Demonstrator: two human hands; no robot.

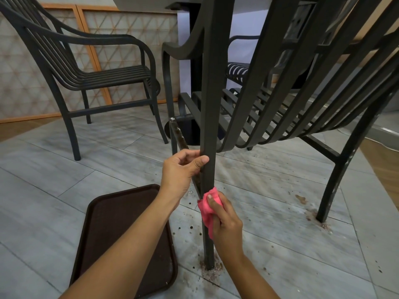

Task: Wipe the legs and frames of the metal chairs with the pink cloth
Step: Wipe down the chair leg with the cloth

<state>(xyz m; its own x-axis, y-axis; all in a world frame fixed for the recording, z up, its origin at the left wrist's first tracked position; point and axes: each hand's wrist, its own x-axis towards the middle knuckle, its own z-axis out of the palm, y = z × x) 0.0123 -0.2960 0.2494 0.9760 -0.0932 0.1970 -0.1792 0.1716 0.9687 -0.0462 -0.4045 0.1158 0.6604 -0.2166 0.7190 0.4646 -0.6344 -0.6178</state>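
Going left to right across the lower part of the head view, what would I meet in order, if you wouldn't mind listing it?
Brown tray → left hand → chair leg, with the pink cloth against it → right hand → another chair leg.

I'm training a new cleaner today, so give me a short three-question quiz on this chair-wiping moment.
1. True or false: the right hand presses the pink cloth against the chair leg.
2. What does the left hand grip?
A. the brown tray
B. the same chair leg, above the cloth
C. the far chair
3. Fill in: reddish-brown crumbs lie on the floor tiles around the leg's ____.

Key: 1 true; 2 B; 3 foot.
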